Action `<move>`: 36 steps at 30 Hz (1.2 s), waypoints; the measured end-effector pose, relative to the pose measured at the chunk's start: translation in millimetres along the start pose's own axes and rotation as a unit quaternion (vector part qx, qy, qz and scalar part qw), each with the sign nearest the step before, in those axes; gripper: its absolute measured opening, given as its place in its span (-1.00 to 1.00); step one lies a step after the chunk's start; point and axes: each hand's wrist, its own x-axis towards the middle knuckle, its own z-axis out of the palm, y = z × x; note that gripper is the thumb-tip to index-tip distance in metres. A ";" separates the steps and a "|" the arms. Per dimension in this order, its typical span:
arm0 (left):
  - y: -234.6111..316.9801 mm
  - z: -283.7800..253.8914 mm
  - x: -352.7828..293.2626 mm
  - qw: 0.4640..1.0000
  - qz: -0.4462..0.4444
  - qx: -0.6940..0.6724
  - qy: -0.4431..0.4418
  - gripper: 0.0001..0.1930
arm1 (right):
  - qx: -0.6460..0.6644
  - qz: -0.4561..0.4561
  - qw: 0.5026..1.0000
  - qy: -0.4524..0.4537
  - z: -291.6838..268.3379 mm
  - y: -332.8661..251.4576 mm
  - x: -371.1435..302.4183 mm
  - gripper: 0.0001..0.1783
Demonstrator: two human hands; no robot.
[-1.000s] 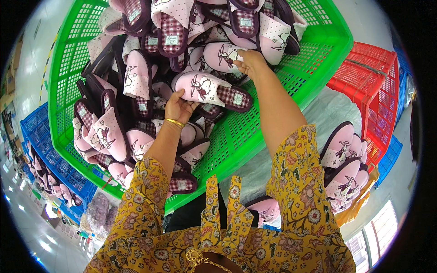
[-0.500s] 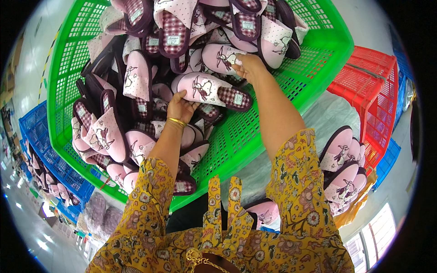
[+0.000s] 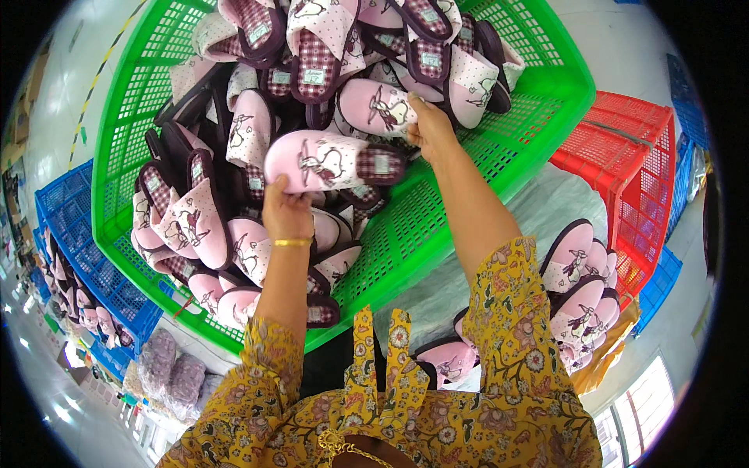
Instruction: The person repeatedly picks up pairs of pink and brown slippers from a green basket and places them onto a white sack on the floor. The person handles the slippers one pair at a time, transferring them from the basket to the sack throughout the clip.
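Note:
My left hand [image 3: 287, 209] is closed on the toe end of a pink slipper [image 3: 316, 160] with a drawn animal on its upper and a dark checked insole pointing right. Farther off and to the right, my right hand [image 3: 431, 129] grips the heel part of a second pink slipper [image 3: 378, 107], its toe pointing left. Both slippers are held over a heap of similar slippers [image 3: 207, 222] in a large green plastic basket [image 3: 406, 242]. The fingers of both hands are partly hidden by the slippers.
Right of the basket stand red plastic crates [image 3: 632, 148]. Paired pink slippers [image 3: 577, 316] lie near my right sleeve, on a greyish sheet [image 3: 569, 195]. At the left is a blue crate [image 3: 86, 234], with clear bagged goods [image 3: 172, 366] below it.
My left hand has drawn its slipper to the left and raised it closer. My right hand has taken hold of the second slipper and lifted it slightly. The view has shifted a little.

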 end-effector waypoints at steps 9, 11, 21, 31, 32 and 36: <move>115.3 5.3 -64.7 0.971 0.224 -0.049 -0.069 -0.70 | -0.086 -0.243 0.965 0.051 -13.5 4.1 -78.1 -0.66; 130.3 4.7 -65.0 0.956 0.274 -0.049 -0.091 -0.71 | -0.092 -0.298 0.946 0.083 -23.5 15.4 -87.3 -0.72; 89.5 25.5 -101.8 0.968 0.122 -0.039 -0.218 -0.65 | -0.191 -0.318 0.926 -0.066 15.2 30.1 -234.3 -0.32; 82.9 -55.7 -216.1 0.901 0.127 0.288 -0.298 -0.77 | -0.258 -0.369 0.891 -0.056 -38.6 76.3 -336.2 -0.53; 82.4 -60.9 -234.3 0.939 0.063 0.176 -0.290 -0.71 | -0.247 -0.381 0.890 -0.053 -46.1 78.9 -352.4 -0.61; 68.9 -43.4 -328.9 0.913 0.071 0.174 -0.363 -0.49 | -0.195 -0.444 0.874 -0.034 -98.0 84.4 -422.1 -0.78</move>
